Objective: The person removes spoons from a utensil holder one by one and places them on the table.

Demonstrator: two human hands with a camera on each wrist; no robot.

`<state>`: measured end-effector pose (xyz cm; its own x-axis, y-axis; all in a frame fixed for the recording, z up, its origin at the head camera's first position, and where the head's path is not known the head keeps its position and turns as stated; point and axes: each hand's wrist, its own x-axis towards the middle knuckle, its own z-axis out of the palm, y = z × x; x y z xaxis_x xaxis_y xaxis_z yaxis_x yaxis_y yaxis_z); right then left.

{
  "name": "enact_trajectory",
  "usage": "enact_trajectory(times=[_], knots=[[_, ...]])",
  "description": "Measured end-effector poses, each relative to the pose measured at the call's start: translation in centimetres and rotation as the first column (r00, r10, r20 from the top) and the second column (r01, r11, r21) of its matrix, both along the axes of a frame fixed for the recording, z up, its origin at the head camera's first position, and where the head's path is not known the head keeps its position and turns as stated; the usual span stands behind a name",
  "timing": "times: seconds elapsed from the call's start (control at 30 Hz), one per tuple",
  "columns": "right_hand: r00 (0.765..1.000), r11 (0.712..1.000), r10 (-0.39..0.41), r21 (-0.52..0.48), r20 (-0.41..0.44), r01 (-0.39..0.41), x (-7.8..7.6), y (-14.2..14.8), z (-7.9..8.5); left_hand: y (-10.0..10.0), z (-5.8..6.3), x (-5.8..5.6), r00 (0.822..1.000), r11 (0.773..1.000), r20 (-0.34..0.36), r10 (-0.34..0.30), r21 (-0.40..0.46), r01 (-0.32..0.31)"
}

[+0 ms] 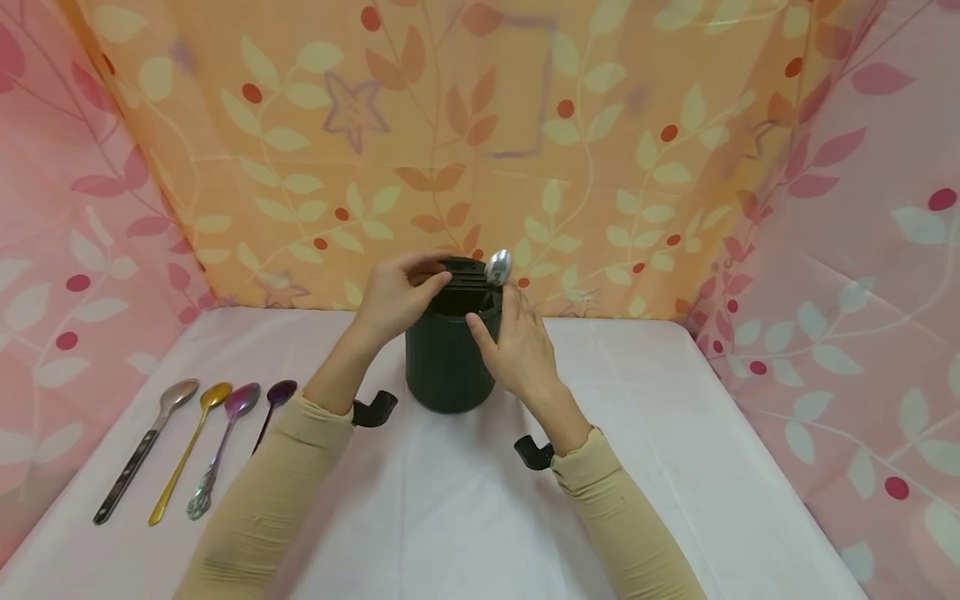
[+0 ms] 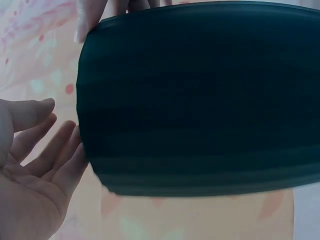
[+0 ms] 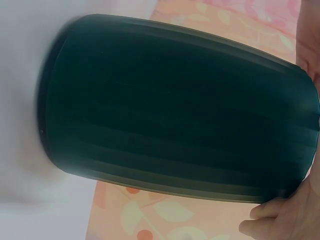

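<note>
A dark green ribbed holder [image 1: 452,362] stands upright on the table, its mouth facing up. A silver spoon [image 1: 498,267] rises from its right back rim with the bowl on top; its handle is mostly hidden. My left hand [image 1: 397,296] is at the holder's left rim, thumb stretched over the mouth. In the left wrist view the fingers of that left hand [image 2: 40,185] are loosely spread at the rim. My right hand [image 1: 521,346] lies along the right side of the rim, fingertips just below the spoon's bowl and thumb apart from them.
To the left lie a black-handled spoon [image 1: 142,454], a gold spoon [image 1: 187,450], an iridescent spoon [image 1: 225,442] and a dark purple spoon [image 1: 279,393], partly behind my left sleeve. A white cloth [image 1: 442,517] covers the table. Patterned fabric [image 1: 450,125] hangs behind and at both sides.
</note>
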<state>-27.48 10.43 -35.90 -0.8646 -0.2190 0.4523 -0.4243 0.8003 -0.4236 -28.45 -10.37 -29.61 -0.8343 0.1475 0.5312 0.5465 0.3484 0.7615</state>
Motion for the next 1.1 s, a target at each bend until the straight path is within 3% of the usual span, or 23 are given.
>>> enact_trajectory(times=[0.27,0.57,0.8,1.1], knots=[[1.0,1.0,-0.008,0.011,0.006,0.008,0.0,0.0,0.0,1.9,0.7,-1.8,0.994,0.996,0.056,-0.089,-0.01,0.09],[1.0,1.0,-0.012,0.008,0.009,0.012,0.0,-0.1,0.0,3.7,0.8,-3.6,0.987,0.994,0.133,-0.09,-0.057,0.098],[1.0,1.0,-0.014,0.0,0.016,0.014,0.0,-0.1,0.0,4.8,0.9,-4.1,0.976,0.99,0.18,-0.121,-0.053,0.132],[1.0,1.0,-0.017,0.012,0.023,0.017,-0.1,-0.1,-0.1,5.1,0.5,-4.6,0.979,0.988,0.163,-0.124,-0.069,0.137]])
